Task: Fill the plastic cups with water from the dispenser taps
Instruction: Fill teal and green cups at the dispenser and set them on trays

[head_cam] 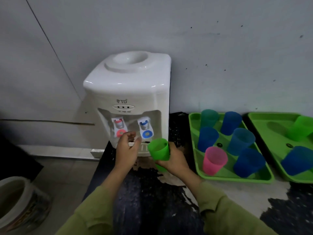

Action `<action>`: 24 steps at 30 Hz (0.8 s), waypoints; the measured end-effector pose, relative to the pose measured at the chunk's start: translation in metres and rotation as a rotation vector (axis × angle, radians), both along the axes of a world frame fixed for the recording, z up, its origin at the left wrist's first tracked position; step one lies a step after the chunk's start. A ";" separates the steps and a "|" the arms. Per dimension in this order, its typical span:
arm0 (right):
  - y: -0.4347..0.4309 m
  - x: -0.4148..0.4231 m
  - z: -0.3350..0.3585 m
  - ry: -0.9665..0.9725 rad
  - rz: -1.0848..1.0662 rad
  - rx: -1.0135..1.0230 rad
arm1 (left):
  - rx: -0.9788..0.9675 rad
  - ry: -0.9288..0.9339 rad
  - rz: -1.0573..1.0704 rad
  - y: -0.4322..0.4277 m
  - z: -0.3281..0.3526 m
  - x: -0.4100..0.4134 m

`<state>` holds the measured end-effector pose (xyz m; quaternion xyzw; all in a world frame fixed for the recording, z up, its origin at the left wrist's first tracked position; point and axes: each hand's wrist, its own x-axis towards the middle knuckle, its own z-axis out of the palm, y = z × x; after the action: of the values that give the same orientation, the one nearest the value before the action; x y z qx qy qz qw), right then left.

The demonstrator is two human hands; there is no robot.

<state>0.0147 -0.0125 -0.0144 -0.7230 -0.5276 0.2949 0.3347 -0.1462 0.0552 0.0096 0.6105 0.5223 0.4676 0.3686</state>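
Olive sleeves [94, 209] reach forward to a white dispenser [128, 85] standing against the wall. The right hand [176, 161] grips a green cup [159, 150] round its lower half, leaving the mouth clear. The cup is tilted toward the machine and sits just below and beside the blue tap [147, 131], over the drip grille, not yet squarely under the spout. The left hand [127, 147] holds nothing. Its fingers are loosely curled just in front of the taps, between the blue one and the red tap [120, 129] — likely placed to press a lever while the other hand steadies the cup. To the right, the near tray [237, 179] holds blue, teal and pink cups upright within easy reach, and a second tray [264, 126] carries two more — whether any hold water I cannot tell.
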 end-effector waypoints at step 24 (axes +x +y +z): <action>0.048 -0.047 -0.015 0.080 -0.162 0.047 | -0.004 0.175 -0.112 0.026 -0.017 -0.017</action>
<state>-0.0321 0.0350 -0.0290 -0.7430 -0.4603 0.2829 0.3950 -0.1631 0.0813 -0.0073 0.6764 0.5185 0.3901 0.3484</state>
